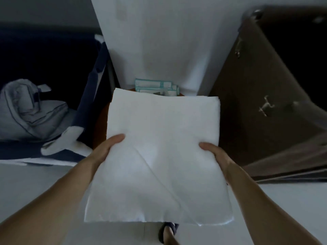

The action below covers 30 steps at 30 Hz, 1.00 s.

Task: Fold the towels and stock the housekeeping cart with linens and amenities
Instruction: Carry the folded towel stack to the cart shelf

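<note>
I hold a large folded white terry towel (162, 147) flat in front of me, one hand at each side edge. My left hand (106, 149) clamps the left edge, thumb lying on top and the other fingers tucked underneath, out of sight. My right hand (215, 154) pinches the right edge the same way, thumb on top and fingers hidden below. A diagonal fold line runs across the towel's upper face from near my left thumb toward the near right corner.

The towel's far end reaches over a reddish-brown surface (100, 128); I cannot tell whether it rests on it. Just beyond the far edge lie a few flat white packets with teal borders (154, 86), stacked against the foot of a white wall column (159, 41).

To the left hangs dark navy cloth with white patches (88, 103), and farther left sits a pale grey padded bundle with dark piping (30, 110). To the right stands a dark brown cabinet (256, 96) with small metal handles (266, 106). Below the towel's near edge, my foot in a dark sandal (168, 234) stands on the pale floor (35, 183).
</note>
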Each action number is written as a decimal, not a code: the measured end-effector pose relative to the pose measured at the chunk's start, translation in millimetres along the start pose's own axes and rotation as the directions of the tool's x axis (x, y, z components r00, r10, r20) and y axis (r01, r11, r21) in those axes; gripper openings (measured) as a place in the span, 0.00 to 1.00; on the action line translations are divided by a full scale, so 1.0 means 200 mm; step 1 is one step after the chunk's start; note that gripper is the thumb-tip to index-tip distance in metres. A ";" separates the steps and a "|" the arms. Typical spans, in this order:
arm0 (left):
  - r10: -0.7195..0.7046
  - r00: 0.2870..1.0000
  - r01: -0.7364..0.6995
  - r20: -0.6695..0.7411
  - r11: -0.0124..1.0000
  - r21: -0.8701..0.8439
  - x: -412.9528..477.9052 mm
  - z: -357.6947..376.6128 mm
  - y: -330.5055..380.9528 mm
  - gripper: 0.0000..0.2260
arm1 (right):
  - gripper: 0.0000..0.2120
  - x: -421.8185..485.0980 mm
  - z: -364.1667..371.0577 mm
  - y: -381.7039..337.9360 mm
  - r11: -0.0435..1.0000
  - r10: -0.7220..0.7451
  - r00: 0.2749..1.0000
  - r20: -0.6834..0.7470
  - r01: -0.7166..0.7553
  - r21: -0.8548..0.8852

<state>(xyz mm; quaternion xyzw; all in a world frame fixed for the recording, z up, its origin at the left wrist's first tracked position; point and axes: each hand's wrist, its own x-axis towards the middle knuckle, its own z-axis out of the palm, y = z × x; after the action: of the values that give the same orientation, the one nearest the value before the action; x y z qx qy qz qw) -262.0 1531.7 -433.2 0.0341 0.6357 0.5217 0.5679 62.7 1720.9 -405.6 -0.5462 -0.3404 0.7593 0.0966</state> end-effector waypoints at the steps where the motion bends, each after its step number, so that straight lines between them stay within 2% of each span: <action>1: 0.006 1.000 -0.007 0.023 1.000 0.015 -0.06 0.00 0.01 0.31 | 0.24 -0.09 0.01 0.02 0.999 -0.034 0.999 -0.014 0.035 0.009; 4: 0.034 0.994 -0.040 0.102 0.998 0.053 -0.26 0.01 0.03 0.31 | 0.28 -0.36 0.02 0.10 0.993 -0.112 0.993 -0.037 0.113 0.024; 8: 0.075 0.981 -0.093 0.178 0.991 0.097 -0.52 0.04 0.01 0.29 | 0.30 -0.69 0.01 0.27 0.987 -0.137 0.988 -0.072 0.143 0.070; 13: 0.037 0.974 -0.083 0.222 0.976 0.203 -0.73 0.18 -0.09 0.34 | 0.24 -1.03 -0.13 0.50 0.978 -0.124 0.984 -0.132 0.143 0.151; 16: -0.015 0.952 -0.058 0.306 0.972 0.228 -0.81 0.35 -0.20 0.30 | 0.20 -1.21 -0.31 0.63 0.964 -0.118 0.981 -0.155 0.150 0.219; 19: -0.071 0.921 -0.030 0.383 0.967 0.253 -0.87 0.59 -0.34 0.29 | 0.20 -1.39 -0.54 0.77 0.949 -0.097 0.971 -0.217 0.156 0.275; 25: -0.090 0.878 -0.089 0.470 0.934 0.346 -1.06 1.30 -0.68 0.35 | 0.19 -1.76 -1.19 1.02 0.905 -0.109 0.933 -0.343 0.236 0.355; 30: -0.127 0.849 -0.052 0.514 0.946 0.320 -1.28 2.02 -0.98 0.23 | 0.20 -2.09 -1.82 1.13 0.880 -0.142 0.884 -0.445 0.319 0.352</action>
<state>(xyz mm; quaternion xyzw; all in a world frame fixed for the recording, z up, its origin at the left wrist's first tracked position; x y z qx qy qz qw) 242.0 1531.1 -318.6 0.2554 0.5322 0.3699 0.7174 600.5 1484.1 -290.2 -0.6132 -0.2074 0.6661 0.3705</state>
